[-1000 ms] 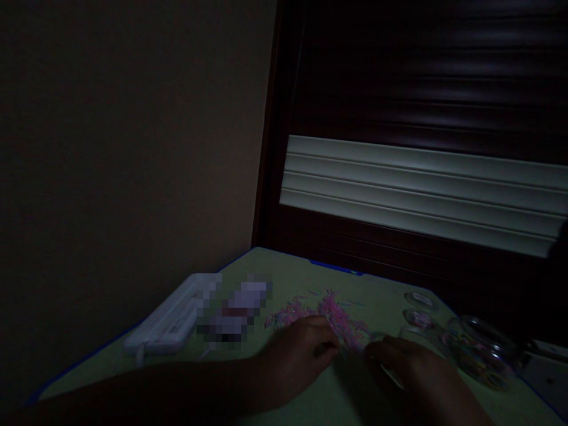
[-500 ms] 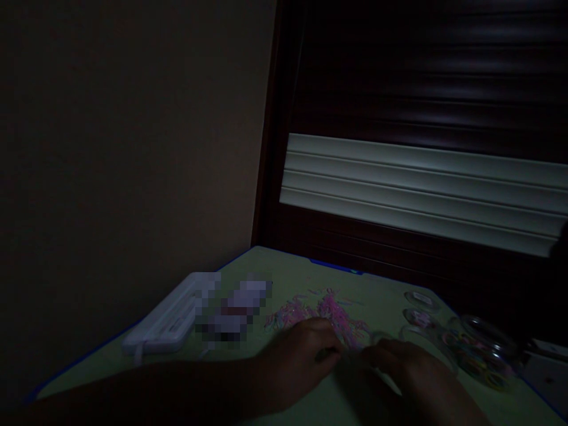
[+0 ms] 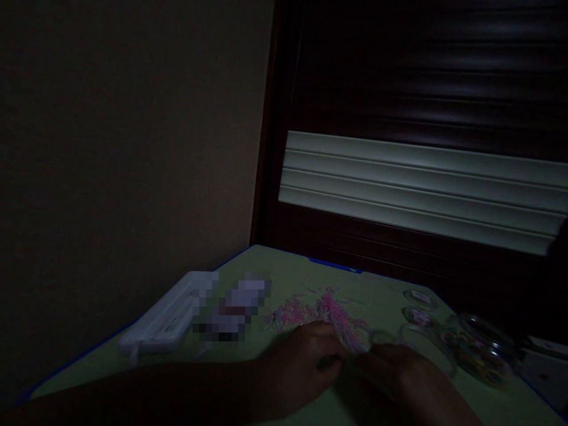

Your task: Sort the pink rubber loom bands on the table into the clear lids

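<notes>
just beyond the left grip point(image 3: 344, 354), loose pink pieces point(image 3: 335, 313) in a pile

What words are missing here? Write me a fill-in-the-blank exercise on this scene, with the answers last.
The left hand and right hand are close to a pile whose main colour is ____.
The white case lies to the ____ of the pile.
The clear jar is to the ____ of the pile.
The table has a ____ edge.
Missing words: pink; left; right; blue.
</notes>
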{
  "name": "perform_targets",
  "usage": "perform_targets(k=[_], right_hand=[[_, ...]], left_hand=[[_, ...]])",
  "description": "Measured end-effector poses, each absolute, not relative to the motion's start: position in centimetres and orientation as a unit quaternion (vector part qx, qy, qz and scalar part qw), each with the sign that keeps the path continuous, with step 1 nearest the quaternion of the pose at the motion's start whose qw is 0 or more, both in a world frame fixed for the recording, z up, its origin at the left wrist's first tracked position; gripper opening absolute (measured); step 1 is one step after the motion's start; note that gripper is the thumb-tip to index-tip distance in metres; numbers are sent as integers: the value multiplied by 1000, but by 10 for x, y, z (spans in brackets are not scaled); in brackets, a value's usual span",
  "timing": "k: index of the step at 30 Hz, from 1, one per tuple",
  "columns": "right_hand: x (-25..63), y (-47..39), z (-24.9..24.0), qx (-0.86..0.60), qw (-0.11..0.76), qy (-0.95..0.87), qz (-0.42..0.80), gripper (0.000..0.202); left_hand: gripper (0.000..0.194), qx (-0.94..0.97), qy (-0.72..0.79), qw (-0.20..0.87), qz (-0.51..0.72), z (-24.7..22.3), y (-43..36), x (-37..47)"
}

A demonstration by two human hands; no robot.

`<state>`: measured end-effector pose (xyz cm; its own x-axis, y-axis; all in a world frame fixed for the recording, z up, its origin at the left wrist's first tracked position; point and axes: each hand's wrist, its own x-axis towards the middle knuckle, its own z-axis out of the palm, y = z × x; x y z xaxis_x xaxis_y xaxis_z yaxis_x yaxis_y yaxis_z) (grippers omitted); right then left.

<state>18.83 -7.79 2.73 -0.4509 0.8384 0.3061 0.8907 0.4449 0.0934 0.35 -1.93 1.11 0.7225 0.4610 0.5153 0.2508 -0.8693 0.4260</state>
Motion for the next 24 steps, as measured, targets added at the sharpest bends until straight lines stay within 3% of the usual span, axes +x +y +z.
perform_targets(k=[16, 24], right_hand=[[189, -80, 28, -508, 127, -846, -96, 32], [184, -83, 39, -536, 80, -837, -81, 32]], left_hand=[[15, 929, 181, 148, 287, 16, -24, 3], [14, 932, 172, 138, 289, 18, -25, 2]])
